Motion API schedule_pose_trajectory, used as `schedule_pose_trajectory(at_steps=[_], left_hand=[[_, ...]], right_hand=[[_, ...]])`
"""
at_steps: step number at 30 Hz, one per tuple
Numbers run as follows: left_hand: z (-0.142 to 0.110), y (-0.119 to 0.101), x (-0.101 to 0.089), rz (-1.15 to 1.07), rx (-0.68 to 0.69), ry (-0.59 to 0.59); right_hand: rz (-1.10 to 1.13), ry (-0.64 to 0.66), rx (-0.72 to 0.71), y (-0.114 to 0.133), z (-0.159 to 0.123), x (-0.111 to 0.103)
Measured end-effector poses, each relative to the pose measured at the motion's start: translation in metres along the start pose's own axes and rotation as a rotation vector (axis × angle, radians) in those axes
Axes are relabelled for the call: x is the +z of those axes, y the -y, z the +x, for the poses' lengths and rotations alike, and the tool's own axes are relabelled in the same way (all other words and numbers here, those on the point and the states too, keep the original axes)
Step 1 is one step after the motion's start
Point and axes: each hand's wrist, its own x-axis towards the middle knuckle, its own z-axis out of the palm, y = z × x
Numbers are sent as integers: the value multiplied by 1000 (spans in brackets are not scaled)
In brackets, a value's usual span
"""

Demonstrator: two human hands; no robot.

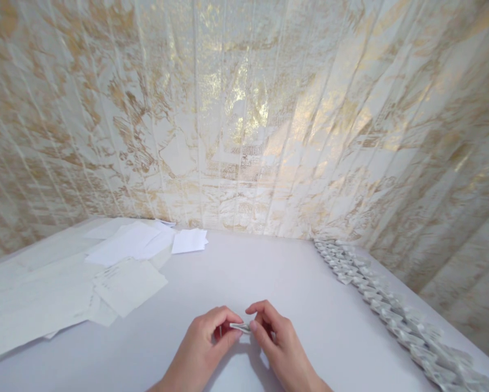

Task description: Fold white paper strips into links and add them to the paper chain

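Observation:
Over the near middle of the white table point(269, 272), a small folded piece of paper point(237, 326) is held between my two hands. My left hand point(209, 335) pinches its left end between thumb and fingers. At its right end, my right hand point(279, 337) has its thumb against the paper, with the index finger arched above and the other fingers curled behind. The folded layers show as a thin, pointed edge facing me. Below my right hand a small white patch shows on the table; I cannot make out what it is.
On the left lie large paper sheets point(32, 294), with white sheets point(126, 242) and smaller cut pieces point(132, 286) on top. A small white paper stack point(189, 240) sits at the back. Long rows of folded paper pieces point(387, 310) line the right edge. A gold-patterned curtain point(244, 120) hangs behind.

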Motion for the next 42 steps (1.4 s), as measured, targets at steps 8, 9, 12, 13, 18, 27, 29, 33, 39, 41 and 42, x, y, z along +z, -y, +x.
schedule_pose_trajectory(at_steps=[8,9,12,13,18,27,29,33,39,41,42], left_hand=[[-3,-1,2,-1,-3,44],[-3,-2,2,1,8,51],[-5,-5,2,9,27,59],[-5,-6,1,13,22,58],[-6,-9,0,33,-36,55],[-5,-8,2,92,27,40],[-5,-5,2,124,53,46],[-7,-2,3,192,101,44],[-7,-1,3,191,105,28],[-7,0,3,176,94,19],[-7,0,3,170,88,18]], right_hand=[[5,-43,32,-2,0,2],[-1,-44,29,-2,0,2],[-18,-48,14,-2,0,2],[-22,-50,8,-2,0,2],[-11,-66,-20,-1,0,2],[-20,-51,-62,-3,-2,0],[-17,-56,-63,-3,-1,0],[-6,-79,-44,-2,-1,0],[-33,-39,-63,0,-2,1],[-73,-9,-89,2,-3,3],[-97,-2,-98,2,-4,3]])
